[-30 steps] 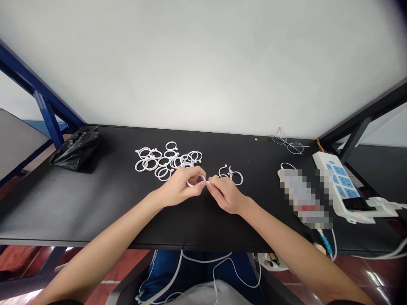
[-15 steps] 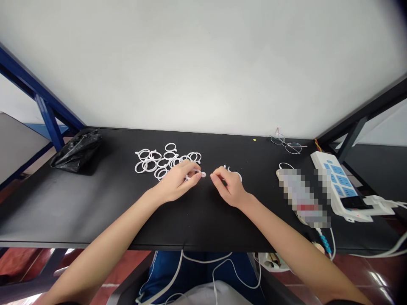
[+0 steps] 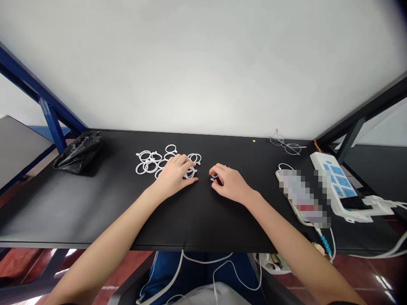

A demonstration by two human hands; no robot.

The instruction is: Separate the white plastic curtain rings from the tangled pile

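Several thin white plastic rings (image 3: 150, 166), each with a small knob, lie in a loose pile on the black table (image 3: 197, 220). My left hand (image 3: 174, 173) rests over the right part of this pile, palm down, thumb apart from the fingers. Some rings show in the gap between thumb and fingers, and others are hidden beneath it. To the right, my right hand (image 3: 230, 183) is curled on the tabletop. A white ring (image 3: 213, 178) shows partly between its thumb and fingers; the rest of it is covered.
A crumpled black plastic bag (image 3: 79, 152) lies at the left. Eyeglasses (image 3: 288, 145) sit near the back wall. On the right are a phone (image 3: 297, 207) with a cable and a white power strip (image 3: 338, 182) with plugs. White cords (image 3: 206, 262) hang at the front edge.
My left hand has shifted slightly left and spread, leaving the ring it held near its fingertips. My right hand has turned palm-down over the rings beside it, one now showing between its fingers.
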